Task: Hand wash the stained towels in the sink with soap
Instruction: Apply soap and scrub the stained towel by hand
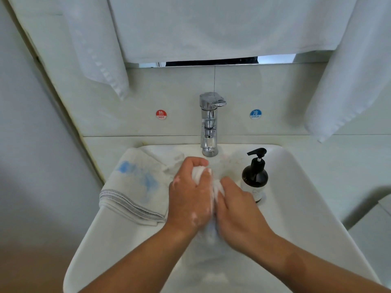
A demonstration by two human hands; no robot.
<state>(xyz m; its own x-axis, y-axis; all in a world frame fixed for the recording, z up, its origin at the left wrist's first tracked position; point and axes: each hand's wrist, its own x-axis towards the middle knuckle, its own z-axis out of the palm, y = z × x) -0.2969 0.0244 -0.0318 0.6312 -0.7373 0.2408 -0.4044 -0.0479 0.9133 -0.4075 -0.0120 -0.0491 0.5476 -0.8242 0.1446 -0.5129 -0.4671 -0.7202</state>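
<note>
Over the white sink point(306, 208), my left hand point(190, 195) and my right hand point(237, 206) both grip one bunched, wet white towel point(200, 175), pressed together with suds on the skin. The towel hangs down between my wrists into the basin. A second white towel point(137, 187) with a blue stain and a grey striped border lies draped over the sink's left rim. A dark pump bottle of soap point(255, 176) stands on the sink just right of my right hand. Behind my hands rises the chrome tap point(209, 123).
White towels hang on the wall at the upper left point(99, 49) and upper right point(349, 81). A red HOT sticker point(161, 114) and a blue COLD sticker point(255, 114) flank the tap. A wall edge runs down the left side.
</note>
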